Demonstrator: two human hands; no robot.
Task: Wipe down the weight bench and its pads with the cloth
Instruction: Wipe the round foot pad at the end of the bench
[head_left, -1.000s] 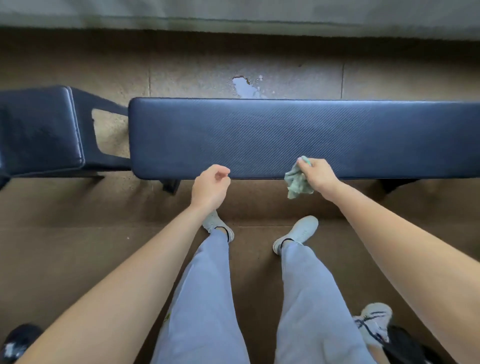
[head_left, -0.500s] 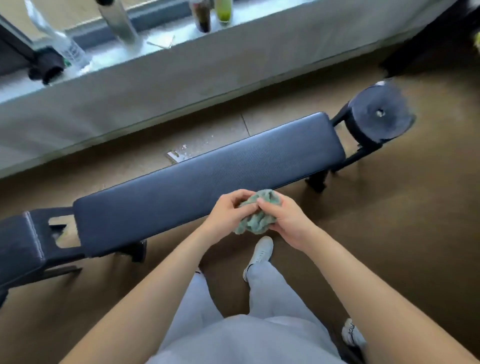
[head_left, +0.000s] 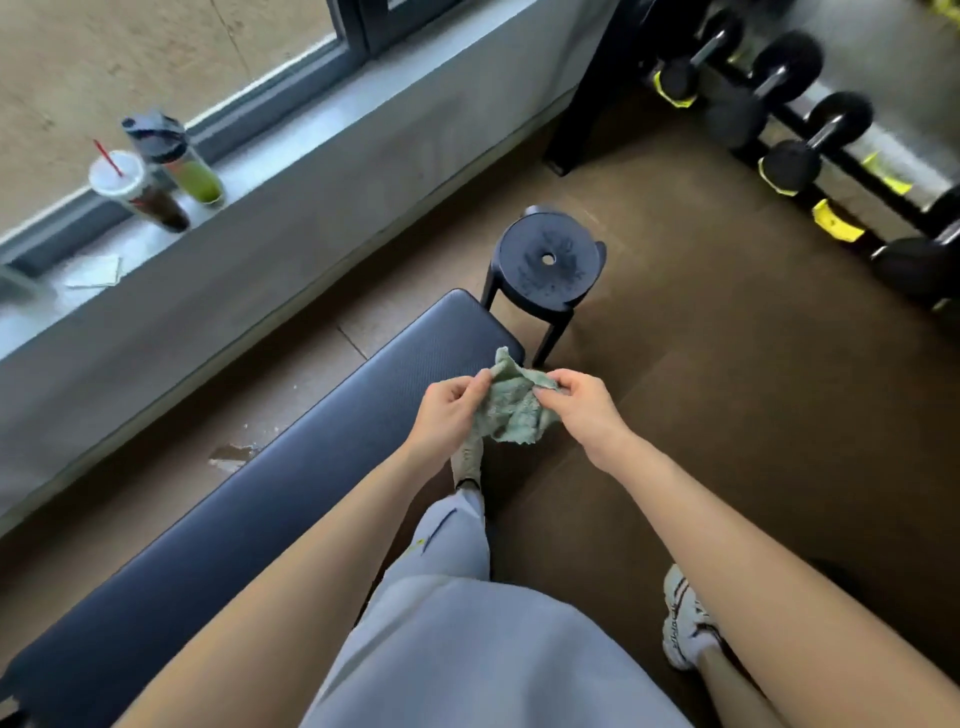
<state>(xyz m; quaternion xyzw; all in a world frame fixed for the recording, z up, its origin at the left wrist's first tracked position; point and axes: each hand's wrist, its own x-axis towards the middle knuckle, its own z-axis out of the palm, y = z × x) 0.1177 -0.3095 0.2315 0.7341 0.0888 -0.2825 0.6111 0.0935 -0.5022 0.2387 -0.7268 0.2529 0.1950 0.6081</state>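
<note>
The dark blue bench pad (head_left: 291, 483) runs diagonally from the lower left up to the middle of the head view. A crumpled pale green cloth (head_left: 511, 405) hangs in the air over the pad's near right end. My left hand (head_left: 452, 410) pinches the cloth's left edge and my right hand (head_left: 582, 405) pinches its right edge, so the cloth is stretched a little between them. The cloth is off the pad. The bench's frame and legs are hidden under the pad and my arms.
A round black stool (head_left: 548, 267) stands just beyond the pad's far end. A dumbbell rack (head_left: 810, 135) fills the upper right. A grey window ledge (head_left: 218, 270) along the left holds two drink cups (head_left: 156, 176). My legs and shoes stand beside the bench on the brown floor.
My view has swung right toward the pad's far end, bringing the stool and dumbbells in. The cloth left the pad's front edge; both hands now hold it and have pulled it more open.
</note>
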